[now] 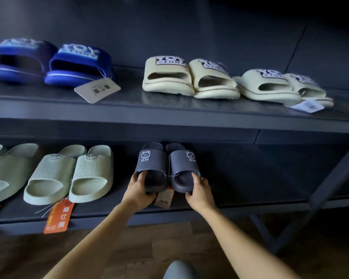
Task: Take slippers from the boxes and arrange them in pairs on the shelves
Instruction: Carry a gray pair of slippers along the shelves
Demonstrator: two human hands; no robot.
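My left hand [138, 190] grasps the near end of one of the dark grey slippers [152, 164], thumb inside the opening and fingers curled under the sole. My right hand [199, 191] grasps the other one in the same way. The two touch side by side, on or just above the lower shelf [250, 178]; I cannot tell if the soles already rest on it. A brown tag [164, 198] hangs between my hands.

I judge the task to be well advanced. This pair is at its place and only needs to be let go, and perhaps straightened. To the right of my right hand the lower shelf has free room, so more pairs can follow. The boxes are not in view, so I cannot say how many slippers are left.

The count is this. To the left of my left hand lie green slippers [73, 174]: two whole, a third cut by the edge, and a part of a fourth. On the upper shelf [169, 109], above my hands, stand four cream slippers [189, 77] in two pairs (the further pair is paler). Above and to the left are two blue slippers [48, 61]. The grey ones in my hands make two more.
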